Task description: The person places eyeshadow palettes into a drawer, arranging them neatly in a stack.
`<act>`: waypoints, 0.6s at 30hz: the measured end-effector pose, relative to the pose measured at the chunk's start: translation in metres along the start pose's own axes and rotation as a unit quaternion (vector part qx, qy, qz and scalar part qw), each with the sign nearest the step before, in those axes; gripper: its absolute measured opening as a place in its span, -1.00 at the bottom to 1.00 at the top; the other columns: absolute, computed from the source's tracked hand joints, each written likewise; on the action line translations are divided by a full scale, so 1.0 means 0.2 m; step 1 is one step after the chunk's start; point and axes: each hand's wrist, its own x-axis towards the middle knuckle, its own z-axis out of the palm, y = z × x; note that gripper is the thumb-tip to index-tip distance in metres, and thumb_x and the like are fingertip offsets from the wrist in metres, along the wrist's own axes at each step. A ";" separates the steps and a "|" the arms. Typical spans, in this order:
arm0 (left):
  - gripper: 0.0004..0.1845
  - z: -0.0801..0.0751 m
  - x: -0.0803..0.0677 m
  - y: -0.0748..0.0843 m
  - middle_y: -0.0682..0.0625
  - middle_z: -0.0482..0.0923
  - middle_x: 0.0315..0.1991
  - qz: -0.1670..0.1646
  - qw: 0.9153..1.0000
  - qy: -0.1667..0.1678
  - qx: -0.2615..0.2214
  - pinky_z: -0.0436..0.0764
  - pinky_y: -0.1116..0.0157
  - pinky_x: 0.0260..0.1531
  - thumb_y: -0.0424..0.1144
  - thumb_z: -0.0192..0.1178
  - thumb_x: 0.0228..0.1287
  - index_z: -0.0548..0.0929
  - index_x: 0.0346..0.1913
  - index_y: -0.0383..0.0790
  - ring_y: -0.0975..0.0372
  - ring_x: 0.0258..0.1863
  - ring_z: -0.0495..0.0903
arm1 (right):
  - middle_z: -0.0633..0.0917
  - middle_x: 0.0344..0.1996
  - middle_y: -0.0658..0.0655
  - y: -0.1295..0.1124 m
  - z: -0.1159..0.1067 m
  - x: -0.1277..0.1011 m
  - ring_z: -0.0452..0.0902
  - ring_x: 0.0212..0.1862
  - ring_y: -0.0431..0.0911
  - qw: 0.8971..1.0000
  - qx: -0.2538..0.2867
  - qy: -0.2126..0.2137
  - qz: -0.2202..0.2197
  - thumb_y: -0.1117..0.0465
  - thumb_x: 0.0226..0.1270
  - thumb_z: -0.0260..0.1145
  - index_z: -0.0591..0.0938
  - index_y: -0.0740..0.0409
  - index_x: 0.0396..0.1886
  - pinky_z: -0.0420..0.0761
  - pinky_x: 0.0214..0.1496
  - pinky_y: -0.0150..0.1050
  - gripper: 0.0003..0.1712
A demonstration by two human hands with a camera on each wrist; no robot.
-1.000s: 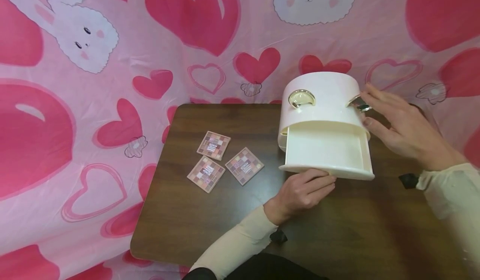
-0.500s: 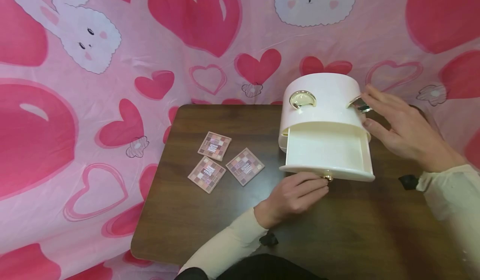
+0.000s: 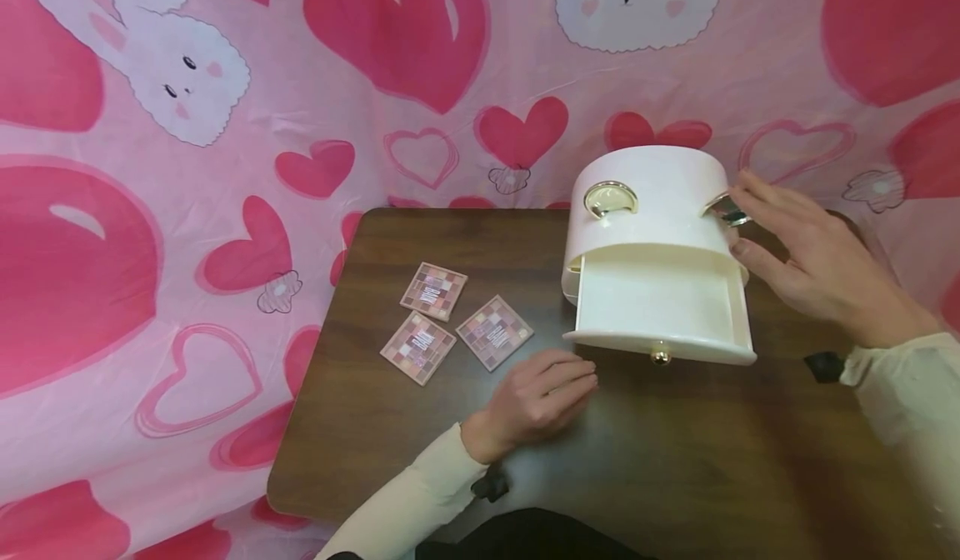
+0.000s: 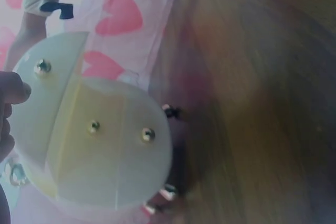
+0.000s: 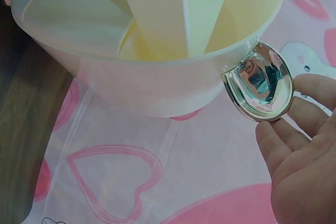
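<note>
Resting near edge: left hand (image 3: 536,397) lies low over the desk (image 3: 675,460), fingers relaxed and holding nothing, just short of the drawer front, between it and the palettes.
Drawer: cream drawer (image 3: 660,302) stands pulled out of the organizer's base, inside bare, gold knob (image 3: 661,357) facing the person; likely left out so something can go in.
Palettes: three square eyeshadow palettes (image 3: 456,322) lie flat in a cluster on the desk, left of the drawer, near the left hand.
Organizer: round white organizer box (image 3: 648,189) sits at the far right of the desk, gold handle (image 3: 609,199) on its side.
Right hand: right hand (image 3: 813,260) is spread, fingers straight, flat against the box's right side by the other gold handle (image 5: 258,84), gripping nothing; seems to steady the box.
Backdrop: pink heart-and-bunny cloth (image 3: 225,127) hangs behind.
</note>
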 end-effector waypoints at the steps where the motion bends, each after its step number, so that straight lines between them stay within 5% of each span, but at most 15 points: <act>1: -0.81 -0.01 -0.01 0.00 -0.14 0.73 -0.07 -0.003 1.000 -0.001 -0.003 0.59 0.26 0.10 -0.34 0.31 0.26 0.79 -0.12 -0.33 0.10 -0.11 0.70 | 0.19 0.55 0.14 0.00 0.00 0.00 0.06 0.53 0.14 1.000 0.000 -0.001 0.002 0.11 0.47 0.24 0.29 0.17 0.53 -0.03 0.55 0.01 -0.29; 9: -0.79 -0.06 -0.12 -0.03 -0.10 0.73 -0.11 -0.058 0.998 -0.004 -0.024 0.62 0.28 0.04 -0.37 0.41 0.15 0.78 -0.14 -0.33 0.12 -0.11 0.68 | 0.19 0.55 0.15 0.01 0.00 0.00 0.06 0.53 0.15 1.000 0.003 0.005 -0.001 0.12 0.46 0.25 0.30 0.17 0.53 -0.03 0.55 0.02 -0.29; 18: -0.79 -0.10 -0.28 -0.09 -0.09 0.73 -0.18 -0.166 0.985 0.012 -0.043 0.67 0.26 -0.09 -0.44 0.48 0.01 0.77 -0.23 -0.33 0.13 -0.17 0.68 | 0.18 0.55 0.15 0.00 0.01 0.00 0.04 0.54 0.15 1.000 0.008 0.002 0.003 0.12 0.46 0.25 0.29 0.17 0.53 -0.04 0.55 0.06 -0.28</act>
